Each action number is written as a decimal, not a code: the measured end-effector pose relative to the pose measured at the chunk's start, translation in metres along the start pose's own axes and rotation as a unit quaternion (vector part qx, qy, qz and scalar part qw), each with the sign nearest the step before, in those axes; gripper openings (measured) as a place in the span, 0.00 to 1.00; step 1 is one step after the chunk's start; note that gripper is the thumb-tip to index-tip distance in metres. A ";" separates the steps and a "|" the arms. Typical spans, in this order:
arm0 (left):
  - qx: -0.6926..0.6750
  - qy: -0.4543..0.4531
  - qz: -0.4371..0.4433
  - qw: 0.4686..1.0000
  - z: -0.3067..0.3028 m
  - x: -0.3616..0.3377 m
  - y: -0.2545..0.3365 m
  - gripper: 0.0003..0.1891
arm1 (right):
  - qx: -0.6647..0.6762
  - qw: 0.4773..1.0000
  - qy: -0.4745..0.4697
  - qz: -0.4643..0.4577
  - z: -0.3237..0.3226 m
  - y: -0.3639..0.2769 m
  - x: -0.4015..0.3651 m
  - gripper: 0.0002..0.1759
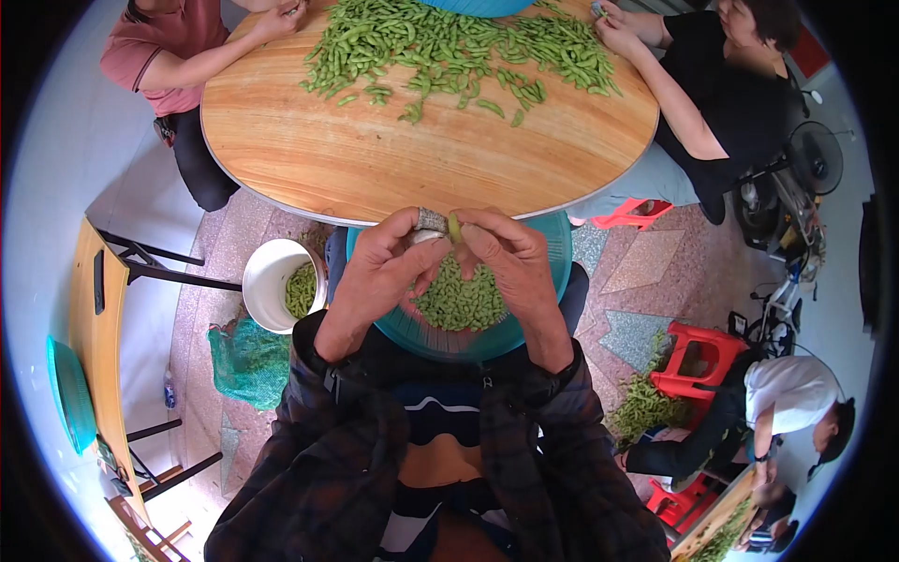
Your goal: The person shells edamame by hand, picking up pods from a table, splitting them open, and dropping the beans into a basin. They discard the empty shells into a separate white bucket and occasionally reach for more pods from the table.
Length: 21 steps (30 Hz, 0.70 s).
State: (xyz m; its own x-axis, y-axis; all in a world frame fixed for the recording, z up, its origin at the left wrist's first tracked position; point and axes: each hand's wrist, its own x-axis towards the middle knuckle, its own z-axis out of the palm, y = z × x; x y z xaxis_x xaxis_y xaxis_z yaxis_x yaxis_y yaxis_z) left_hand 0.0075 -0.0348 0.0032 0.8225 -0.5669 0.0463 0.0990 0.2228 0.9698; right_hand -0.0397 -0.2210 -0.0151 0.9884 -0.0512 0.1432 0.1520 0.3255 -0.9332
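Note:
My left hand [389, 262] is raised over a teal basket [569, 253], its fingers bent together, with grey wrapping on one fingertip. Close beside it, my right hand [510, 262] pinches a green pod [455, 228] between thumb and finger. The pod stands upright where the fingertips of both hands meet. Whether the left fingers also hold something is hidden. Shelled green beans [459, 298] lie in the basket below. Beyond the hands, a heap of green pods [412, 42] covers the far part of the round wooden table [421, 155].
A white bucket [257, 290] with green pieces and a green mesh bag [248, 361] stand at left. People sit at the table's left and right. Red stools [698, 365], a pile of pods [646, 407] and another person are at right.

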 end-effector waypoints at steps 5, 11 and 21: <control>0.033 0.009 0.000 0.999 0.004 -0.002 -0.002 0.05 | -0.144 0.989 0.016 -0.027 0.006 -0.008 -0.011 0.13; 0.039 0.025 0.004 0.999 0.013 -0.004 -0.003 0.03 | -0.375 0.900 0.034 -0.220 0.011 -0.017 -0.019 0.16; 0.039 0.041 -0.010 0.998 0.023 -0.006 -0.002 0.02 | -0.412 0.880 0.049 -0.231 0.009 -0.010 -0.027 0.16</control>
State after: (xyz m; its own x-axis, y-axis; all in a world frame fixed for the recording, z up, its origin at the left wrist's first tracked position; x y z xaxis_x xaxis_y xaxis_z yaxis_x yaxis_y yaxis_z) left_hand -0.0101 -0.0500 0.0060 0.8645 -0.5026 0.0093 0.0748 0.1469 0.9863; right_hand -0.0674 -0.2148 -0.0069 0.8103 -0.0929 0.5786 0.4449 -0.5452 -0.7105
